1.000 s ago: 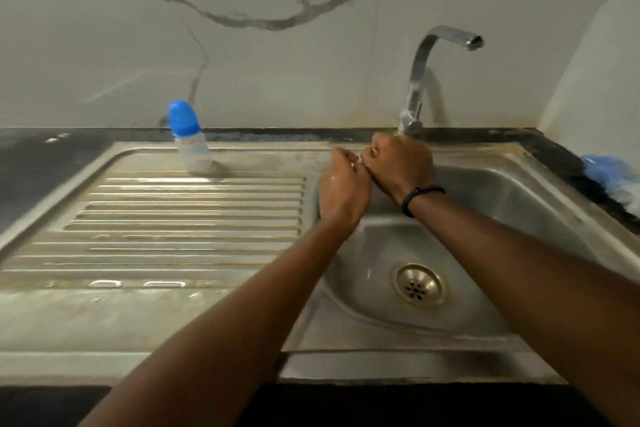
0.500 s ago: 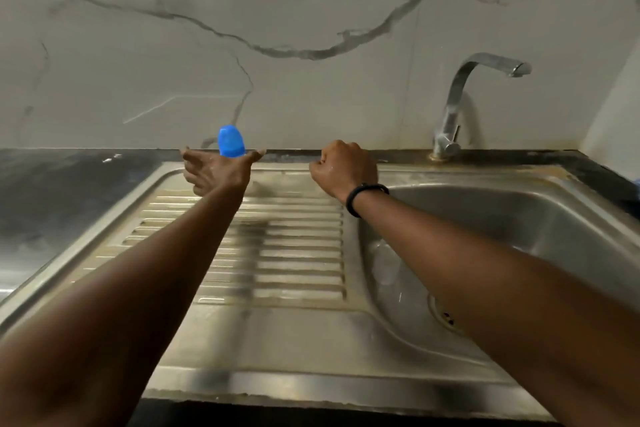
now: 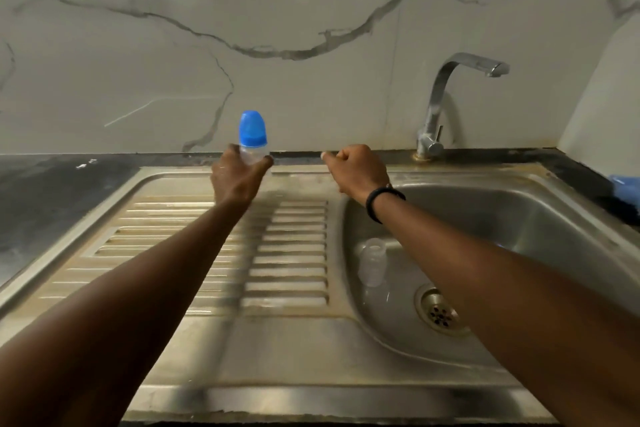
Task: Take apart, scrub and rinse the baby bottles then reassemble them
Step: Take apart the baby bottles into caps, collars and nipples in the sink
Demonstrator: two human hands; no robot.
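A small clear baby bottle with a blue cap [image 3: 254,135] is held upright above the back of the drainboard. My left hand [image 3: 237,177] grips its body from below. My right hand [image 3: 356,172], with a black band on the wrist, hovers over the sink's back rim to the right of the bottle. Its fingers are curled into a fist. A tiny pale spot shows at the fingertips, and I cannot tell what it is. A second clear bottle body [image 3: 372,262] without a cap lies in the basin near the drain [image 3: 440,314].
The steel sink [image 3: 284,395] has a ribbed drainboard [image 3: 291,253] on the left and a basin on the right. A chrome tap [image 3: 450,97] stands behind the basin, with no water running. Something blue [image 3: 625,184] lies on the dark counter at far right.
My left hand went from the basin to the capped bottle at the back of the drainboard and lifted it. My right hand moved left, away from the tap, still curled.
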